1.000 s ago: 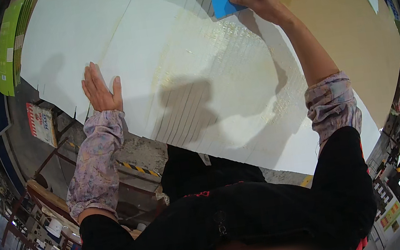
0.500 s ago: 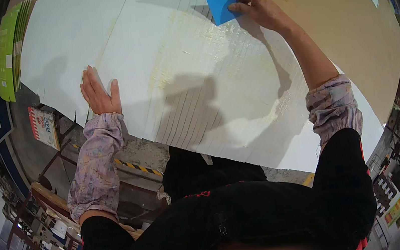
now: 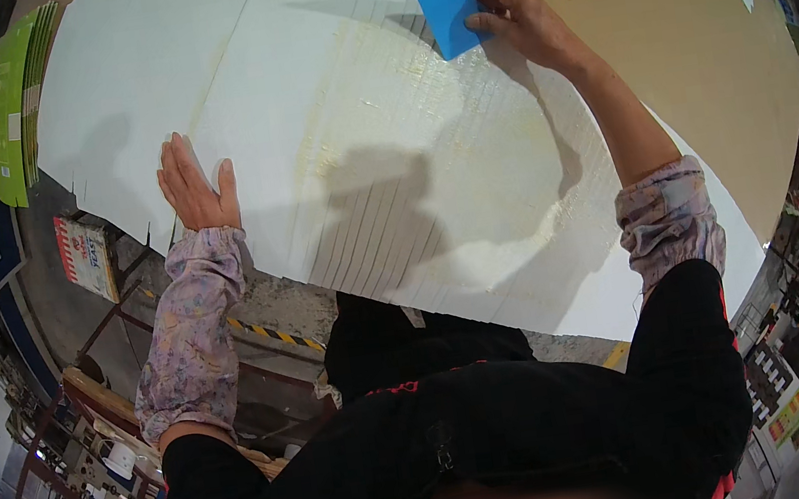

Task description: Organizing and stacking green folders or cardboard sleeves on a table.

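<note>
A blue triangular plastic scraper [image 3: 445,16] is pinched in my right hand [image 3: 530,27] by one corner, over the far part of a large white sheet [image 3: 147,91]. Its long edge slants above the sheet; I cannot tell whether it touches. Yellowish, glossy streaks of what looks like glue [image 3: 418,85] cover the middle and right of the sheet, with dark parallel lines showing. My left hand [image 3: 197,187] lies flat on the left part of the sheet near its front edge, fingers stretched out and thumb apart. Patterned sleeve covers are on both my forearms.
Brown cardboard [image 3: 705,38] extends beyond and right of the white sheet. A stack of green printed cartons [image 3: 15,108] stands at the far left. Below the left edge are a red-and-white printed box [image 3: 86,258] and a metal frame. Black-and-yellow tape [image 3: 275,335] marks the floor.
My right hand and the blue scraper have shifted slightly toward me and to the right. My left hand stays nearly in place.
</note>
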The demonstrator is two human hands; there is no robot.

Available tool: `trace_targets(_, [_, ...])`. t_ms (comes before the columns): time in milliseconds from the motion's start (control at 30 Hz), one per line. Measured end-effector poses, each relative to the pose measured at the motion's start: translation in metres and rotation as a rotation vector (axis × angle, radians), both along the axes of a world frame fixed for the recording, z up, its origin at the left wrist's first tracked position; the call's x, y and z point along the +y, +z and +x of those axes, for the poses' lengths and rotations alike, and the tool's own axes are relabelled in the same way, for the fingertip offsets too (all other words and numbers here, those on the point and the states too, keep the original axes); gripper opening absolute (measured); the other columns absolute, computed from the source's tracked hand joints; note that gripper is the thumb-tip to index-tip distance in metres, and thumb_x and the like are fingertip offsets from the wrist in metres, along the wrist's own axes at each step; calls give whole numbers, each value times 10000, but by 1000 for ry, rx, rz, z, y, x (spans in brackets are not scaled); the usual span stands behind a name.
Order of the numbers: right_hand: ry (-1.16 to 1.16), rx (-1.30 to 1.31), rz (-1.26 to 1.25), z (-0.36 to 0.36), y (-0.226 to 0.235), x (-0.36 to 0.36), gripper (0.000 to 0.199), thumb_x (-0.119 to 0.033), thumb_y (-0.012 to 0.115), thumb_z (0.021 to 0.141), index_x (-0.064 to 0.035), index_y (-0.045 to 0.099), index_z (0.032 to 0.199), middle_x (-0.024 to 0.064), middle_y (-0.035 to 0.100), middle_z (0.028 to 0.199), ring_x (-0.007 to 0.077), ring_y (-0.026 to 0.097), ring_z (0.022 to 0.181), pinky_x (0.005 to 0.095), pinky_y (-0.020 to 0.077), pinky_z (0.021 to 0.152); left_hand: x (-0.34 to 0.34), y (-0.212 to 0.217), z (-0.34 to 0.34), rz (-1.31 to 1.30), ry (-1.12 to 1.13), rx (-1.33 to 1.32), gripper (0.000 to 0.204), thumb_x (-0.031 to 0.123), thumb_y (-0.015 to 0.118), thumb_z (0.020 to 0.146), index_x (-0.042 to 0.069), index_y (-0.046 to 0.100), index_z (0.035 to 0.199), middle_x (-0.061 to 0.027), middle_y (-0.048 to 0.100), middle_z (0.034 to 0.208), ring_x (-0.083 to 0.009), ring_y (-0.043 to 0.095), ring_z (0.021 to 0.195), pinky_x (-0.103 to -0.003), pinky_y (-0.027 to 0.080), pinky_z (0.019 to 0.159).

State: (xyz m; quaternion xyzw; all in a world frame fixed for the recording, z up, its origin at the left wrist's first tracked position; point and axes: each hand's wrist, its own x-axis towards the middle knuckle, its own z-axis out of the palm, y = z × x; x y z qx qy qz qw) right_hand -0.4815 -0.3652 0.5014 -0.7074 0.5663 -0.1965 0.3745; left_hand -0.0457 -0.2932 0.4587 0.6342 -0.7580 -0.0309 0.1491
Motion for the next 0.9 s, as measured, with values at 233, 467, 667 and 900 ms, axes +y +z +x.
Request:
trace_targets(233, [13,-90,-21,-1,3,-2,203,-117,627,857,-44,582,1041,116,637,914,219,601,836,338,482,815,0,0,0,-10,-26,-16,708,302,554,858,25,248,1432,-198,313,1427,-353,256,1349,-524,145,1104])
trace_targets(467, [43,53,-95,9,-5,1,233,-153,622,876,-43,570,1075,73,628,929,162,562,825,315,473,826,0,-4,2,-16,-28,-2,714,310,555,856,27,246,1435,-199,320,1428,-354,262,1348,-522,143,1104])
trace_targets(667, [59,-46,-5,-10,2,7,203,-143,625,865,-41,589,1037,106,630,879,210,597,793,333,478,783,-1,-3,1,-23,-26,0,707,308,554,856,35,252,1434,-199,325,1423,-356,265,1347,-518,145,1106])
trace_targets(900, [57,-8,-28,-15,0,4,189,-145,619,876,-39,595,1030,61,600,866,172,548,796,311,459,802,1,-5,1,-19,-35,-3,702,309,548,862,39,249,1437,-196,318,1427,-354,266,1346,-518,146,1106])
